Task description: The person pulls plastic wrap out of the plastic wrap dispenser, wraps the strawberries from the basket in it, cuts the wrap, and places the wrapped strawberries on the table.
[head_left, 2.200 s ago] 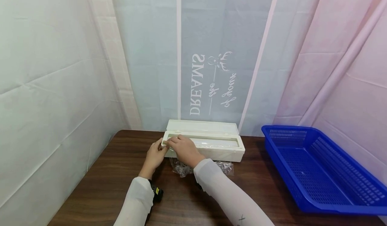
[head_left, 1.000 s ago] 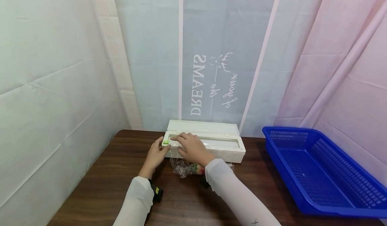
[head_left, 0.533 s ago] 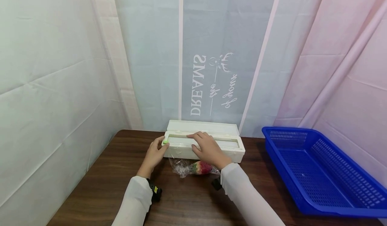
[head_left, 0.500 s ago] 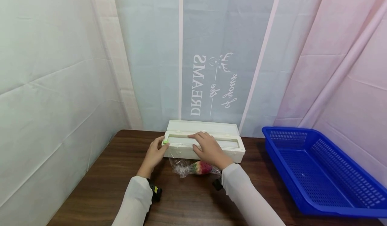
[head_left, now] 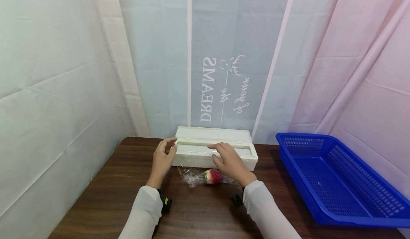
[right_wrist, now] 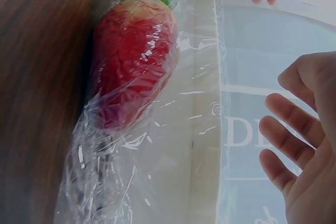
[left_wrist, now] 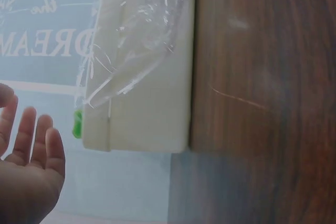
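A long white cling film dispenser [head_left: 245, 164] stands at the back of the table with its lid [head_left: 214, 134] raised, a white roll visible inside. Clear cling film [left_wrist: 142, 19] hangs down its front and wraps a red, strawberry-like fruit [right_wrist: 136, 56] with a pale top and green leaves, lying before the box. At the box's left end sits a small green slider [left_wrist: 77, 124], hidden by a hand in the head view. My left hand [head_left: 162, 160] hovers at that end, fingers loosely bent and holding nothing. Over the box's middle, my right hand [head_left: 231, 162] is also relaxed, its grasp empty.
A blue perforated plastic basket [head_left: 301, 182] stands on the right side of the dark wooden table [head_left: 198, 214]. Pale printed curtains [head_left: 160, 72] hang close behind and at both sides. A wrist camera [head_left: 166, 204] is strapped under the left wrist.
My right hand has moved right from the dispenser's left end along its top, uncovering the wrapped fruit. My left hand has lifted off that end. The box and basket stay put.
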`<state>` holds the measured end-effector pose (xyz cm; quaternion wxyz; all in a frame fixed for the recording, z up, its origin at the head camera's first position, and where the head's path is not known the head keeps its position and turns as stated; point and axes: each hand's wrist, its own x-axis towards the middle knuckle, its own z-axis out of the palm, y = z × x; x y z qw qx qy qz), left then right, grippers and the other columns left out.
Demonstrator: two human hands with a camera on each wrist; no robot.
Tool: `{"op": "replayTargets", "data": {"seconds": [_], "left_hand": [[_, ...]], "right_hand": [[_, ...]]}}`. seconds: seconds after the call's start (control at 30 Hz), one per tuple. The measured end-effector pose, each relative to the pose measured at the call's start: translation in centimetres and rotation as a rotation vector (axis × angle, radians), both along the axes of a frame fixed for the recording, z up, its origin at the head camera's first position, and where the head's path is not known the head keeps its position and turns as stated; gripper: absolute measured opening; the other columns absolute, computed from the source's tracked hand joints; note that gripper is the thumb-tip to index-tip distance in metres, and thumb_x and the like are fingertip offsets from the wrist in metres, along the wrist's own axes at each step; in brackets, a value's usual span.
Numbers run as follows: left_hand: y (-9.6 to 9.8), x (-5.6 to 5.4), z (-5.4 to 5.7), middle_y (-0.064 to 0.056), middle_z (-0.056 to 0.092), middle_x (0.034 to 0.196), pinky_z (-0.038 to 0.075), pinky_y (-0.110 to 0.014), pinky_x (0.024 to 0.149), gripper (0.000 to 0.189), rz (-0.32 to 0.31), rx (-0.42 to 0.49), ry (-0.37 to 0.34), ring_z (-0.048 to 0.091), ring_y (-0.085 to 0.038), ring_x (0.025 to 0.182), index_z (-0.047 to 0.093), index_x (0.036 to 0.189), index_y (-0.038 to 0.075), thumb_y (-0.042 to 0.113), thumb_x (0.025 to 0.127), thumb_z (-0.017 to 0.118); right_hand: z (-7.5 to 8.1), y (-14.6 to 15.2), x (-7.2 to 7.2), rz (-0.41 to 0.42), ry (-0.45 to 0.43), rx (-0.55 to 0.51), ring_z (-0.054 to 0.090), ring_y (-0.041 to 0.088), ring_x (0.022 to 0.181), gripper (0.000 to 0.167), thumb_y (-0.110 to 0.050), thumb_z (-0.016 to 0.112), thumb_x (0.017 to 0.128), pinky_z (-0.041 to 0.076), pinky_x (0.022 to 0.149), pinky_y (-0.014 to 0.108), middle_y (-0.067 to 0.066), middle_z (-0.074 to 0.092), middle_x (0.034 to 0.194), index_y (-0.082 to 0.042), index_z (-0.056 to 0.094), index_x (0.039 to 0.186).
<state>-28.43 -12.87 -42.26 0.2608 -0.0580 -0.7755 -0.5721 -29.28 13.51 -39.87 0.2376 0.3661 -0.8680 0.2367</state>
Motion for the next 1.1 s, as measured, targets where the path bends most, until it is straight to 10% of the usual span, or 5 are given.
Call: {"op": "replayTargets", "data": {"seconds": [0.23, 0.6, 1.1], "left_hand": [[0.9, 0.3, 0.3, -0.005, 0.067, 0.115, 0.050, -0.040, 0.085, 0.024, -0.133, -0.051, 0.016, 0.061, -0.020, 0.106, 0.066, 0.124, 0.010, 0.013, 0.100, 0.062], [3.8, 1.3, 0.5, -0.007, 0.064, 0.120, 0.052, -0.043, 0.091, 0.030, -0.487, -0.406, 0.047, 0.062, -0.019, 0.108, 0.060, 0.131, 0.009, 0.013, 0.102, 0.061], [5.3, 1.7, -0.1, -0.006, 0.065, 0.120, 0.052, -0.043, 0.093, 0.036, -0.471, -0.639, 0.026, 0.062, -0.021, 0.110, 0.064, 0.131, 0.009, 0.023, 0.098, 0.068]], "right_hand": [[-0.5, 0.6, 0.2, 0.016, 0.001, 0.003, 0.058, 0.021, 0.108, 0.032, -0.007, 0.066, 0.096, 0.050, 0.090, 0.041, 0.002, 0.064, 0.121, -0.012, 0.064, 0.128], [-1.2, 1.6, 1.5, 0.117, -0.191, -0.019, 0.057, 0.016, 0.114, 0.029, -0.012, 0.068, 0.097, 0.051, 0.095, 0.041, 0.001, 0.065, 0.121, -0.010, 0.065, 0.125], [-3.0, 3.0, 2.2, 0.047, -0.212, 0.049, 0.057, 0.021, 0.116, 0.042, -0.033, 0.072, 0.095, 0.051, 0.093, 0.044, 0.000, 0.063, 0.126, -0.011, 0.063, 0.130]]}}
